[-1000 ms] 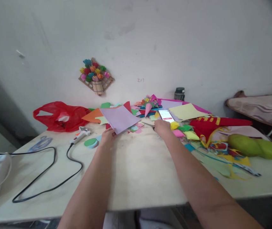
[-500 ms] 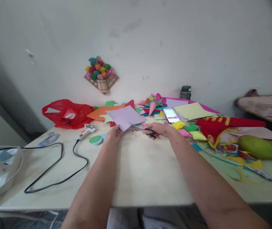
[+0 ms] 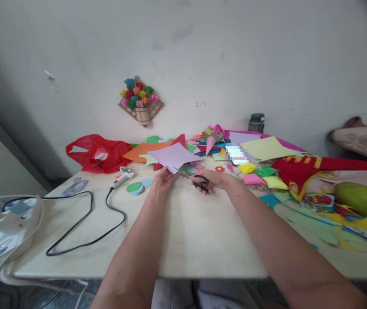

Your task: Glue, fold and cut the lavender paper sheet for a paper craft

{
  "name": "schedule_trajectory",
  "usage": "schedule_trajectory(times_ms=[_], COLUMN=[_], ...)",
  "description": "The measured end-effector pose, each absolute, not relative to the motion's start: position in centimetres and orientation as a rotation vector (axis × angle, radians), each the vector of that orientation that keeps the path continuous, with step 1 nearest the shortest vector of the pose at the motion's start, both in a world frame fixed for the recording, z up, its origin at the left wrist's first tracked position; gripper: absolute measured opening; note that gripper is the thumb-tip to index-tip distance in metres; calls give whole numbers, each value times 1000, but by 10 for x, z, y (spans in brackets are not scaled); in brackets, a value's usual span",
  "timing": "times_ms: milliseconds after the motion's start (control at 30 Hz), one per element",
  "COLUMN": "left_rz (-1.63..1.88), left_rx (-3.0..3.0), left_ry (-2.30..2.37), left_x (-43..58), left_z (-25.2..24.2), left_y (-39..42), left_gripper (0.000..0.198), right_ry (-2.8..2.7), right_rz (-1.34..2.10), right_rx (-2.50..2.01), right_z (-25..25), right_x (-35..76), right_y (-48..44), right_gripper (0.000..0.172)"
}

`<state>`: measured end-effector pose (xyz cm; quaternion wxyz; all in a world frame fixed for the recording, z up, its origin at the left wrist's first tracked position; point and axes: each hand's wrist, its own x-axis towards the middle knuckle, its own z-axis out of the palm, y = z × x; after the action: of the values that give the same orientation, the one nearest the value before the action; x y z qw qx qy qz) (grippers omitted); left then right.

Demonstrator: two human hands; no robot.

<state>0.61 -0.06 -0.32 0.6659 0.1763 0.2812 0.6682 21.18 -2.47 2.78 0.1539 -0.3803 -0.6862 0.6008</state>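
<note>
Between the thumb and fingers of my left hand [image 3: 164, 182] is the near corner of a lilac sheet of paper [image 3: 175, 155], lifted a little above the table. My right hand [image 3: 213, 180] grips a pair of scissors [image 3: 201, 183] by its black handles. The blades point left and reach the near edge of the lilac sheet, close to my left fingertips. Left of my left hand lie several green and light-blue paper circles [image 3: 134, 188]. Beyond the scissors is a small red paper flower [image 3: 219, 169].
A glue gun [image 3: 122, 178] with a black cord lies on the left, near a red plastic bag [image 3: 98, 154]. Coloured paper, a phone [image 3: 236, 154] and a dark bottle [image 3: 256, 123] are at the back. Red cloth [image 3: 302, 171] and a green fruit [image 3: 360, 199] lie right.
The scissors have swung to a steeper angle, their handles nearer me, and the lilac sheet has turned slightly. The whole view has shifted a little, so things appear further right.
</note>
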Motion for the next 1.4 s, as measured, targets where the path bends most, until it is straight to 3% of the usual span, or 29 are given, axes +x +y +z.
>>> schedule_trajectory(times_ms=[767,1400], left_rz=[1560,1592], left_rx=[370,347], left_ry=[568,598], left_x=[11,15], left_z=[-10,-8], left_y=[4,3], left_gripper=[12,15], right_ry=[-1807,-1771], right_rz=[1696,1726], right_rx=[-1072,-1033], right_z=[15,13], right_x=[190,190], right_y=[-28,-25], right_gripper=[43,40])
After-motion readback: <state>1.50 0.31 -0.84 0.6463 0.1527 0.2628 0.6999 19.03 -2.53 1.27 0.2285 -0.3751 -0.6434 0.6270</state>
